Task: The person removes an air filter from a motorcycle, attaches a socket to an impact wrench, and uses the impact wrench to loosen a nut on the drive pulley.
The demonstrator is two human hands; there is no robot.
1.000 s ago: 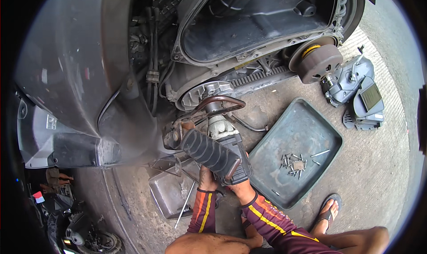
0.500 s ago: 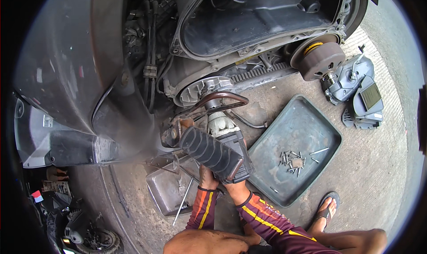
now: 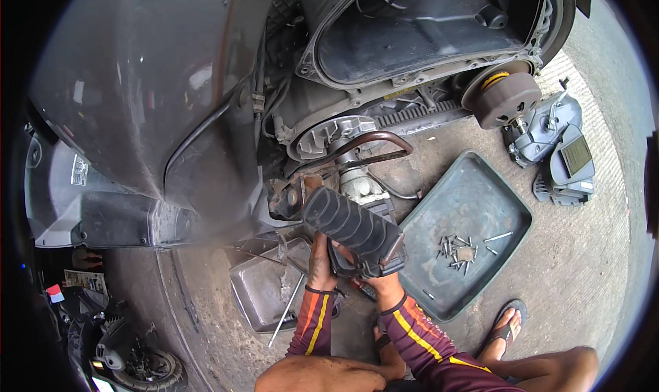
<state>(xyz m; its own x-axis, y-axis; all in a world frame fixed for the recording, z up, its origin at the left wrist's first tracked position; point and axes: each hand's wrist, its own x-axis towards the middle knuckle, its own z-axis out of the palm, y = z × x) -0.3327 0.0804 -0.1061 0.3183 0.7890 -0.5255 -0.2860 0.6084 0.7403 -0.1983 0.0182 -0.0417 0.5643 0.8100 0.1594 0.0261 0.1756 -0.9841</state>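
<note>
A cordless impact wrench (image 3: 362,198), with a grey metal nose and dark body, is lined up with the hub of the finned pulley (image 3: 326,139) on the scooter's drive side. My right hand (image 3: 382,287) is closed around the tool's lower part; its fingers are mostly hidden. Close beside it, my left hand (image 3: 320,265) reaches up to the wrench's left side, its fingers partly behind the ribbed rubber footrest (image 3: 353,222). This footrest and a curved brown metal bar (image 3: 374,139) hide part of the tool. A toothed belt (image 3: 422,114) runs from the pulley to the round clutch drum (image 3: 506,100).
A large grey-green tray (image 3: 473,165) at the right holds several bolts (image 3: 458,253). A smaller metal tray (image 3: 250,289) with a long rod lies at the left. Removed covers (image 3: 566,152) rest on the floor at far right. The scooter's dark bodywork (image 3: 151,104) overhangs at left.
The view has shifted, so the scooter parts and wrench appear further right. My left hand shows more beside the wrench; the wrench stays at the pulley hub.
</note>
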